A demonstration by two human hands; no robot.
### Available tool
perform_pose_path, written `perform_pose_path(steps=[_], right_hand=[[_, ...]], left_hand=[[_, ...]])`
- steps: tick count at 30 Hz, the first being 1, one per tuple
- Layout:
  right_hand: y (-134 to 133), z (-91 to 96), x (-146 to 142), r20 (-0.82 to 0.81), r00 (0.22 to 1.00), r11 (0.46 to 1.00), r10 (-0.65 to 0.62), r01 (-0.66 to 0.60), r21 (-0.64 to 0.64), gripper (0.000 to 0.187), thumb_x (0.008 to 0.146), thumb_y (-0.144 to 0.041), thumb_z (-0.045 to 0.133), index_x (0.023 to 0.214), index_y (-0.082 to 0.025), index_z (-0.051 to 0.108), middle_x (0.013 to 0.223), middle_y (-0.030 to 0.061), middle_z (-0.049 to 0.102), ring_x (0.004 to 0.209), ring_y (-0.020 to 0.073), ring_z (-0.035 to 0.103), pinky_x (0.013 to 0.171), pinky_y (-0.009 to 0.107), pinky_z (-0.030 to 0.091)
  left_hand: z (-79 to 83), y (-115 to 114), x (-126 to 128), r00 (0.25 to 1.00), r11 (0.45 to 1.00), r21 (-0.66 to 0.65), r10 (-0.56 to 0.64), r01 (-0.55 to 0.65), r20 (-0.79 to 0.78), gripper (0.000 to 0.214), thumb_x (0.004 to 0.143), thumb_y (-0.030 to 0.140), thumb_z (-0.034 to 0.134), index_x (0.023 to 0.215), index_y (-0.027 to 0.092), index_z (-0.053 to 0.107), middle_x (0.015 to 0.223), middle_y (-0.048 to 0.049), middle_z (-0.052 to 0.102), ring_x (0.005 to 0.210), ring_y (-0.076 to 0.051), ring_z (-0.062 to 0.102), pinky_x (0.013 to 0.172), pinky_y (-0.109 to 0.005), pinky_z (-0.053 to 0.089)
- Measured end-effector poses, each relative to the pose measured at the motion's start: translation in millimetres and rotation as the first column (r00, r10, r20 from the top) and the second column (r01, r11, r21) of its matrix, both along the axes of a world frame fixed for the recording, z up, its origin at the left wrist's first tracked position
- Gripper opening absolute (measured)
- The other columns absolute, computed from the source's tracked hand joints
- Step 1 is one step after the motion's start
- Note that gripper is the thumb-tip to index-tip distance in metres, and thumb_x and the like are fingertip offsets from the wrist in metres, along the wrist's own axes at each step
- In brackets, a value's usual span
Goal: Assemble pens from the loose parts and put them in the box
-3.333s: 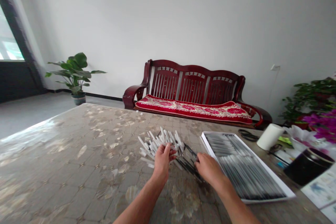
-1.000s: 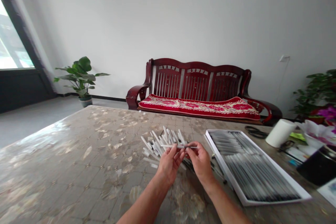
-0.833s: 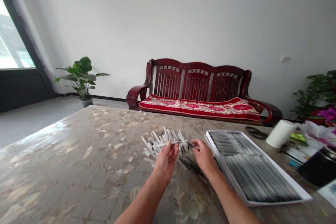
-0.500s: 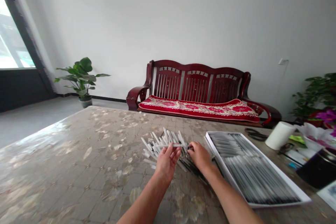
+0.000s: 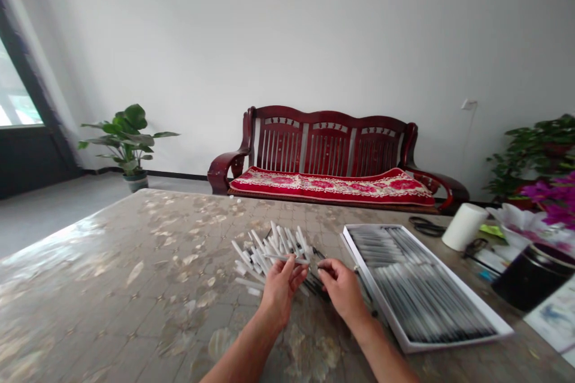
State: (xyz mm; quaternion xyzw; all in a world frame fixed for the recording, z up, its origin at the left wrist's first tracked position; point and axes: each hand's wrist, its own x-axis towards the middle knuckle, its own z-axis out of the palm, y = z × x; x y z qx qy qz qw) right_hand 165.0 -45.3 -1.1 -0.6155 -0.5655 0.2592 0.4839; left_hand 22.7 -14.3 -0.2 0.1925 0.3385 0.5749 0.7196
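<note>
My left hand (image 5: pixel 279 288) pinches a thin white pen tube (image 5: pixel 287 258) and holds it level just above a heap of white pen tubes (image 5: pixel 269 248) on the patterned table (image 5: pixel 135 275). My right hand (image 5: pixel 340 287) is closed close to the tube's right end, fingertips on a thin dark refill that I can barely make out. Dark refills (image 5: pixel 317 283) lie on the table under and between my hands. A flat white box (image 5: pixel 417 284) filled with rows of pens lies to the right of my right hand.
A white roll (image 5: pixel 464 227), scissors (image 5: pixel 426 227), a black pot (image 5: pixel 532 275), papers and purple flowers (image 5: pixel 552 200) crowd the table's right end. Behind the table stands a dark red wooden bench (image 5: pixel 332 167); potted plants flank it.
My hands met over the heap with a tube, drew apart as the right hand reached to the dark refills, and have come together again at the tube's end. The camera tilted slightly.
</note>
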Motion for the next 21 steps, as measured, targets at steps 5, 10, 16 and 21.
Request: perform_pose_path(steps=[5,10,16,21], right_hand=[[2,-10.4,-6,-0.094,0.995,0.998,-0.017,0.022,0.061,0.018,0.078,-0.032,0.055,0.087,-0.02,0.065,0.081,0.0034,0.07,0.072,0.0192,0.065,0.063,0.028,0.052],[3,-12.5,-10,-0.114,0.993,0.996,-0.027,0.036,0.08,0.01,0.077,-0.029,0.059,0.081,-0.02,0.062,0.073,0.0012,0.068,0.068,0.0174,0.063,0.064,0.026,0.051],[4,-14.7,-11,-0.12,0.993,0.996,-0.016,0.027,0.089,0.009,0.077,-0.026,0.059,0.079,-0.02,0.064,0.073,0.0007,0.068,0.067,0.0164,0.063,0.064,0.025,0.05],[4,-14.6,-10,-0.109,0.992,0.991,-0.06,0.072,0.115,0.009,0.074,-0.027,0.061,0.077,-0.02,0.066,0.072,0.0011,0.069,0.067,0.0169,0.063,0.064,0.025,0.049]], left_hand=[[-0.4,-1,1,0.999,1.0,-0.027,-0.005,0.004,-0.033,0.008,0.083,0.014,0.066,0.079,0.015,0.058,0.072,-0.0057,0.07,0.066,-0.013,0.07,0.064,-0.022,0.058],[-0.2,-3,2,0.999,0.999,-0.036,-0.022,0.02,-0.041,0.006,0.086,0.012,0.061,0.08,0.015,0.058,0.072,-0.0054,0.069,0.067,-0.013,0.07,0.064,-0.022,0.059],[0.6,-6,3,0.998,0.999,-0.037,-0.042,0.04,-0.053,0.008,0.085,0.012,0.062,0.078,0.015,0.059,0.07,-0.0045,0.068,0.065,-0.013,0.069,0.064,-0.022,0.059],[0.2,-6,4,0.997,0.998,-0.034,-0.048,0.046,-0.055,0.009,0.085,0.012,0.061,0.077,0.014,0.058,0.072,-0.0048,0.068,0.066,-0.012,0.069,0.063,-0.021,0.059]])
